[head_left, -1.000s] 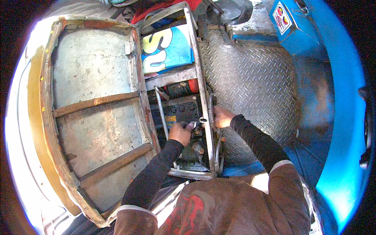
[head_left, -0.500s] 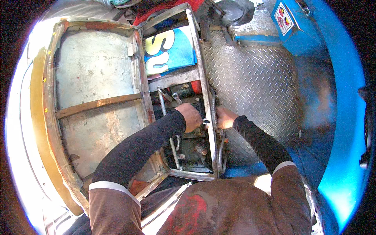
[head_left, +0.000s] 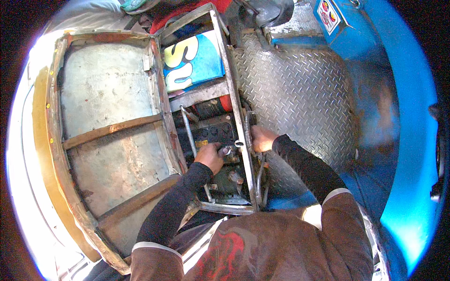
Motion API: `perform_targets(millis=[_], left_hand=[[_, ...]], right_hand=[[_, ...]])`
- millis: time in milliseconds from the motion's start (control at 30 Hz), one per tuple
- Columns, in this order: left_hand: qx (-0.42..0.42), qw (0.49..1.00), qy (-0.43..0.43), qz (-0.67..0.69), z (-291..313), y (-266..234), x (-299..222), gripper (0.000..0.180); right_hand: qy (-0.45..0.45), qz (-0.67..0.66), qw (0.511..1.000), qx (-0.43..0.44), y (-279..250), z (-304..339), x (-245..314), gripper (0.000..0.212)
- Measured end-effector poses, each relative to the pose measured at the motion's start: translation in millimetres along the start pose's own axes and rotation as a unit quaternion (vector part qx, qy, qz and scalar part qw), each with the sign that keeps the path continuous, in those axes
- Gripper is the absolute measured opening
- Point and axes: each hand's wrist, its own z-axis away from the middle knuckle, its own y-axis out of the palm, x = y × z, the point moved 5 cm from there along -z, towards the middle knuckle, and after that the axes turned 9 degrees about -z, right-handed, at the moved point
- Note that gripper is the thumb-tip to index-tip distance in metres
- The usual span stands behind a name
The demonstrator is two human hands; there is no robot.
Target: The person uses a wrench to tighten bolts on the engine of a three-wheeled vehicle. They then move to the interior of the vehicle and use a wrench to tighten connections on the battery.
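Observation:
My left hand (head_left: pixel 211 157) is closed around a metal tube (head_left: pixel 226 151) with a round, shiny end, inside an open metal seat frame (head_left: pixel 233 100). Beneath and beyond it lies a black battery (head_left: pixel 213 132) with round caps on top. On the outer side of the frame's right bar, my right hand (head_left: pixel 262 138) is low against the metal. Its fingertips are hidden by the bar, so what they touch does not show. A bent metal rod (head_left: pixel 188 131) stands inside the frame, left of the battery.
At left, a hinged panel (head_left: pixel 105 84) with wooden ribs lies open. A blue and yellow printed sheet (head_left: pixel 194 61) covers the frame's far part. Diamond-plate metal floor (head_left: pixel 300 89) extends right, bounded by a blue body panel (head_left: pixel 412 117). Red cloth (head_left: pixel 180 18) lies at the back.
My left hand has moved left and nearer to me, uncovering more of the battery. The right hand stays by the frame's bar. The whole view has shifted slightly.

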Motion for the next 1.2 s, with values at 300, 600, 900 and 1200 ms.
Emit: perform_targets(millis=[300, 600, 900, 1200], left_hand=[[0.013, 0.985, -0.170, 0.021, 3, 17, 4, 0.046], [0.153, 0.948, 0.111, -0.256, -27, -41, -49, 0.032], [0.080, 0.997, -0.009, -0.006, -16, 6, 18, 0.036], [-0.006, 0.985, -0.124, 0.121, 0, 25, 8, 0.049]], right_hand=[[-0.031, -0.025, 0.999, -0.003, 5, -5, -3, 0.027], [-0.004, -0.025, 0.998, 0.053, -10, 10, 32, 0.031], [-0.009, -0.054, 0.998, 0.021, 8, -5, -5, 0.030], [-0.047, -0.059, 0.997, -0.008, 15, -16, -27, 0.022]])
